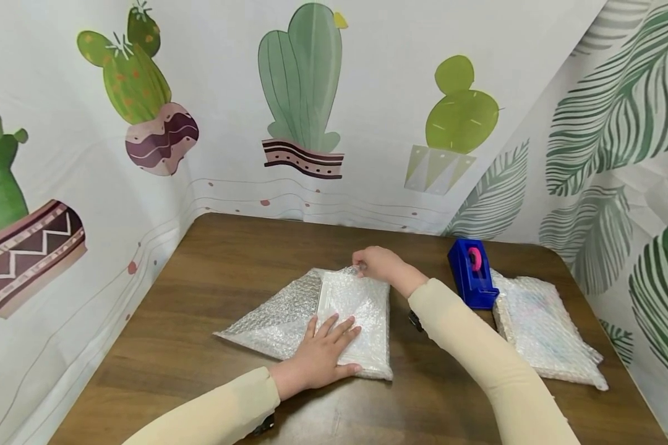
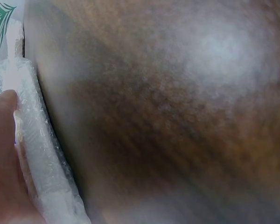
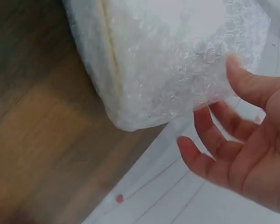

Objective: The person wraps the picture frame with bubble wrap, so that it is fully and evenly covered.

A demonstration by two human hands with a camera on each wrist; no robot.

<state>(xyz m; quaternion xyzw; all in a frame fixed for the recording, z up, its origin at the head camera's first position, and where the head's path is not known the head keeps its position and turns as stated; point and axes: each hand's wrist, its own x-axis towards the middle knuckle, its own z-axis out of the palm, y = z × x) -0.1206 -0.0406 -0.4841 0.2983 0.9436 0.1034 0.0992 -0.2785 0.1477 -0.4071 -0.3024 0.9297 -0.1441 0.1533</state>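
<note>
On the table lies a flat white rectangular object, like a picture frame point(image 1: 321, 299), covered by clear bubble wrap point(image 1: 362, 303). A loose pointed flap of the wrap point(image 1: 278, 312) spreads out to the left. My left hand point(image 1: 317, 358) rests on the near part of the package, its fingers spread and straight. At the far edge, my right hand point(image 1: 383, 264) pinches the bubble wrap point(image 3: 186, 70) between thumb and fingertips. From the left wrist, the side of the wrapped package point(image 2: 44, 135) shows beside the thumb.
A blue tape dispenser point(image 1: 473, 278) with a pink core stands right of the right hand. Beside it lies another bubble-wrapped package point(image 1: 545, 327). The brown wooden table point(image 1: 211, 272) ends at the back against a cactus-printed cloth point(image 1: 378, 123).
</note>
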